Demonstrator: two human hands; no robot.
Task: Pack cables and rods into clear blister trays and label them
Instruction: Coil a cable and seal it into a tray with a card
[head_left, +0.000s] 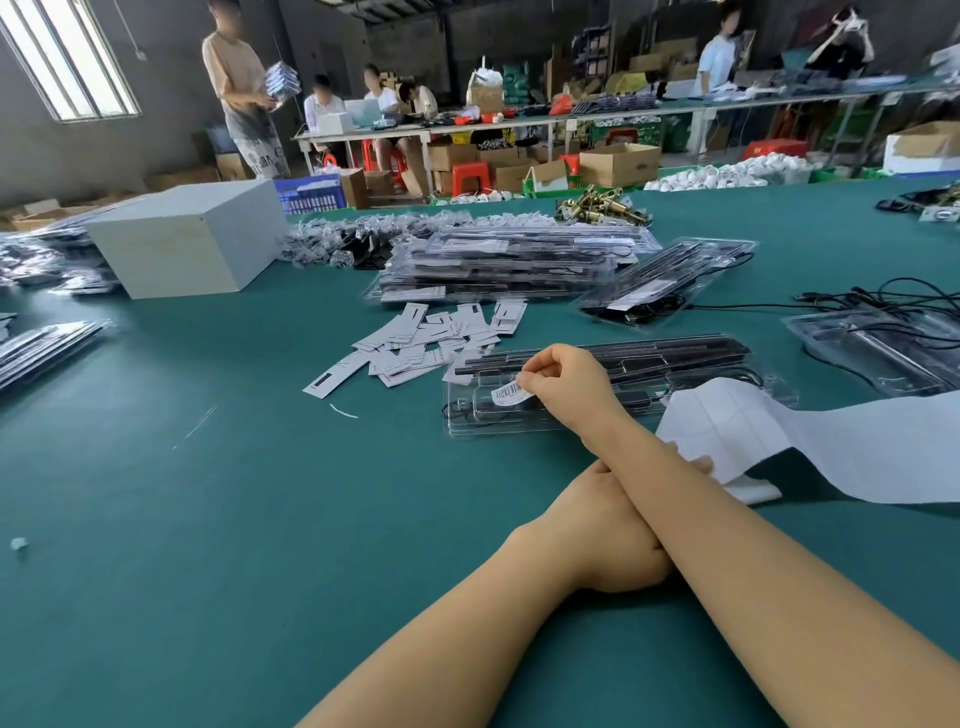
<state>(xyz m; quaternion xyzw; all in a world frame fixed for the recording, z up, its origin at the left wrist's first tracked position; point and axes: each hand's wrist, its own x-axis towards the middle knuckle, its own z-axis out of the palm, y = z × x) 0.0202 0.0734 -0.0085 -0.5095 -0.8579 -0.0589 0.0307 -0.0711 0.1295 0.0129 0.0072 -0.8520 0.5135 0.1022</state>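
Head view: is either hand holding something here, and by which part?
The right hand pinches a barcode sticker by its right end, over the blister tray. The left hand holds the label backing sheet at its near edge.

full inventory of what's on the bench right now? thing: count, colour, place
Blister tray: one, clear, holding black rods, centre under the right hand.
Barcode label: one, white, pinched over the tray.
Label backing strip: one, white, right of the tray.
Loose cards: a pile, white, left of the tray.
Packed tray stack: one stack, clear and black, behind the cards.
Box: one, white, far left.
Loose cables: several, black, far right.
Table: one, green.
Right hand: pinches the label.
Left hand: under the right forearm, fingers on the strip.
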